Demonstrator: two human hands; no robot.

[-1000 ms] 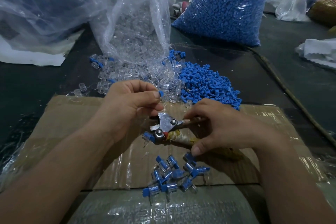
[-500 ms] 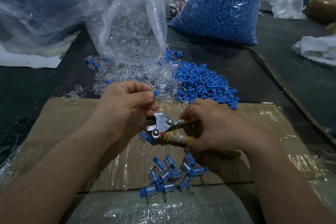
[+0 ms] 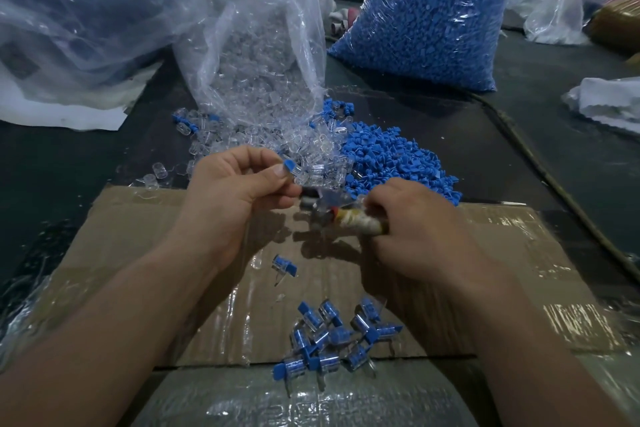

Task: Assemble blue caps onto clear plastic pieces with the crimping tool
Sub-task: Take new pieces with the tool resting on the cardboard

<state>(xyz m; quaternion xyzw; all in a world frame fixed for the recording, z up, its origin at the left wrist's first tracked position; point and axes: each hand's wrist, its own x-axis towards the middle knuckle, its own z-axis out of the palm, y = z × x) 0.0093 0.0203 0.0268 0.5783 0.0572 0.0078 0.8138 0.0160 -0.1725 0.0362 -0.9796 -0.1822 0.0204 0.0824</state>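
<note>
A: Small clear plastic piece topped with a blue cap (image 3: 290,166) is pinched between thumb and forefinger of the left hand (image 3: 239,204), other fingers curled in. It is held just above and left of the tool head. Step?

B: Loading, most likely. The right hand (image 3: 412,229) grips the metal crimping tool with tape-wrapped handles (image 3: 358,221), fingers wrapped round the handles. The head is blurred, so it cannot be told whether the jaws stand apart.

A: Next move?

B: Probably seat the capped piece squarely in the jaws, then squeeze. That calls for a straight cap and fingertips clear of the bite.

A: Surroundings?

B: One capped piece (image 3: 284,265) shows alone against the taped brown cardboard sheet (image 3: 138,239). A cluster of finished blue-capped pieces (image 3: 332,336) lies nearer the person. Beyond the hands, a heap of loose blue caps (image 3: 391,163) sits beside clear pieces spilling from a crumpled transparent bag (image 3: 263,73). A full bag of blue caps (image 3: 426,10) stands behind.

A: Writing?

B: None legible. No brand or label shows on tool, bags or cardboard.
</note>
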